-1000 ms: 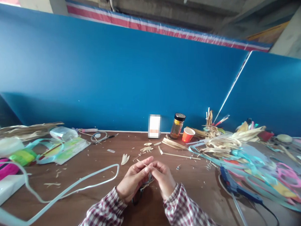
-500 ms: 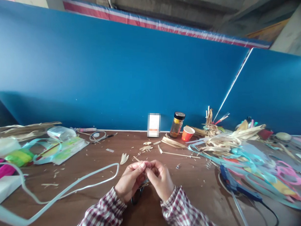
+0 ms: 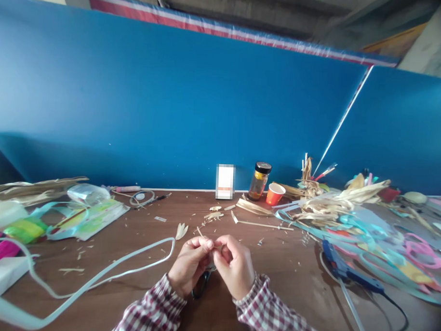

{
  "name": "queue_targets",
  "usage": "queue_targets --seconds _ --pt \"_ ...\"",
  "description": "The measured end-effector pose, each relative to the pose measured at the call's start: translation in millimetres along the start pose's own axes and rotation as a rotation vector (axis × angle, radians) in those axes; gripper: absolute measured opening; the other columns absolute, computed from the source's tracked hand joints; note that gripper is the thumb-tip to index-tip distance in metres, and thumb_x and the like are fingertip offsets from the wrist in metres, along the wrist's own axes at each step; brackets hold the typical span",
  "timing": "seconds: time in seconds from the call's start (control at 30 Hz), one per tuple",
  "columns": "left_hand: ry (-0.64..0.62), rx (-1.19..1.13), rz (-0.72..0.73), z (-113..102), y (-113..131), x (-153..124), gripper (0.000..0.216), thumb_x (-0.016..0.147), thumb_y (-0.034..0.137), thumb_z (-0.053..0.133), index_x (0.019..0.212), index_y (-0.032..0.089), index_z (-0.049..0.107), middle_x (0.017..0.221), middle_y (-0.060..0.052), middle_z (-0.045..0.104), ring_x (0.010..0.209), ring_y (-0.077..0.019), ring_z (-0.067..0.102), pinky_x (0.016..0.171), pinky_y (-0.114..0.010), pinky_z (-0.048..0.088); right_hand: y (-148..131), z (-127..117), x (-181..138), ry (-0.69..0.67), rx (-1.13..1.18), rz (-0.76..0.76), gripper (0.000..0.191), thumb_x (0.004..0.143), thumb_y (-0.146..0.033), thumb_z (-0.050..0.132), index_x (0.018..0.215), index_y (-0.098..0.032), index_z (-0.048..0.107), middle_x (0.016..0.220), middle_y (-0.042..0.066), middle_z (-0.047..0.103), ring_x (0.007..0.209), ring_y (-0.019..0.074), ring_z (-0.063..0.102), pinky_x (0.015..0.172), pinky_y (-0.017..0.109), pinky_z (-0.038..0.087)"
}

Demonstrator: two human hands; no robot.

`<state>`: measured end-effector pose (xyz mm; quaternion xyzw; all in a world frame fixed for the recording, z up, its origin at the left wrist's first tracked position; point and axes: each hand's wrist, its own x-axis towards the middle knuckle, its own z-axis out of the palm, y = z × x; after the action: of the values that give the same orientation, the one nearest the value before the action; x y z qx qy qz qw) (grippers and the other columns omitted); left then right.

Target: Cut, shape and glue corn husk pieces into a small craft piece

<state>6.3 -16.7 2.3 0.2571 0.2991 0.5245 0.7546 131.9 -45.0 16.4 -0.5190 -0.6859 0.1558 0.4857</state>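
My left hand (image 3: pixel 192 262) is closed in a pinch, thumb against fingertips, over the near middle of the table. My right hand (image 3: pixel 234 265) is also pinched, and its fingertips almost meet those of the left. Whatever small thing lies between the fingertips is hidden or too tiny to make out. A thin pale strip (image 3: pixel 199 231) shows just beyond the left fingers; I cannot tell whether it is held. Under the hands, the black handle of what looks like scissors (image 3: pixel 201 286) lies on the table, mostly covered. A pale petal-shaped husk piece (image 3: pixel 181 231) lies beyond the left hand.
Pale scraps (image 3: pixel 214 215) litter the brown table (image 3: pixel 137 259). A lidded jar (image 3: pixel 260 181) and red paper cup (image 3: pixel 275 194) stand by the blue partition (image 3: pixel 172 110). A blue glue gun (image 3: pixel 347 272) lies right, near husks (image 3: pixel 323 215) and ribbons; a white looped tube (image 3: pixel 104 267) lies left.
The fingertips have drawn slightly apart, leaving a small gap between the hands. More of the black handle shows beneath them. The things on the table have stayed put.
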Motion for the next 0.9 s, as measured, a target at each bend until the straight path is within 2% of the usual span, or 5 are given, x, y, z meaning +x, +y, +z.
queue_targets --seconds 0.23,0.37,0.5,0.6,0.9 --pt "0.104 0.35 0.172 1.9 1.8 2.3 0.03 0.064 0.041 0.074 0.066 0.014 0.062 0.05 0.006 0.047 0.042 -0.0042 0.036 0.041 -0.017 0.03 0.8 -7.8 4.5 -0.01 -0.008 -0.02 0.012 0.082 -0.021 0.051 0.073 -0.018 0.06 0.051 -0.006 0.04 0.045 0.0097 0.039 0.048 0.022 0.031" --pt "0.324 0.836 0.611 3.1 5.6 -4.7 0.027 0.074 0.042 0.064 0.085 0.017 0.065 0.062 0.001 0.056 0.051 -0.0103 0.047 0.05 -0.022 0.04 3.1 -14.5 11.4 0.003 0.075 0.055 0.013 0.083 -0.024 0.052 0.074 -0.018 0.059 0.05 -0.007 0.038 0.045 0.009 0.036 0.046 0.021 0.029" --pt "0.19 1.155 0.894 3.2 7.4 -13.1 0.028 0.074 0.029 0.066 0.101 0.024 0.067 0.096 -0.007 0.068 0.076 -0.0184 0.061 0.073 -0.029 0.048 6.9 -15.3 15.3 -0.02 0.204 0.161 0.013 0.082 -0.026 0.053 0.073 -0.017 0.058 0.048 -0.008 0.032 0.044 0.0078 0.03 0.042 0.02 0.025" --pt "0.06 1.168 0.878 2.1 7.1 -12.9 0.031 0.075 0.024 0.065 0.106 0.027 0.067 0.111 -0.007 0.066 0.097 -0.0241 0.061 0.086 -0.03 0.044 8.6 -13.5 15.2 -0.056 0.251 0.192 0.014 0.081 -0.026 0.054 0.071 -0.017 0.058 0.049 -0.008 0.031 0.044 0.0074 0.029 0.042 0.019 0.024" --pt "0.002 1.219 0.819 -1.4 15.4 -11.6 0.012 0.077 0.025 0.063 0.085 0.027 0.073 0.081 -0.005 0.07 0.077 -0.0207 0.062 0.075 -0.028 0.042 8.9 -18.0 14.5 -0.126 0.091 0.057 0.014 0.082 -0.029 0.057 0.075 -0.019 0.061 0.05 -0.006 0.041 0.046 0.0095 0.039 0.045 0.021 0.028"
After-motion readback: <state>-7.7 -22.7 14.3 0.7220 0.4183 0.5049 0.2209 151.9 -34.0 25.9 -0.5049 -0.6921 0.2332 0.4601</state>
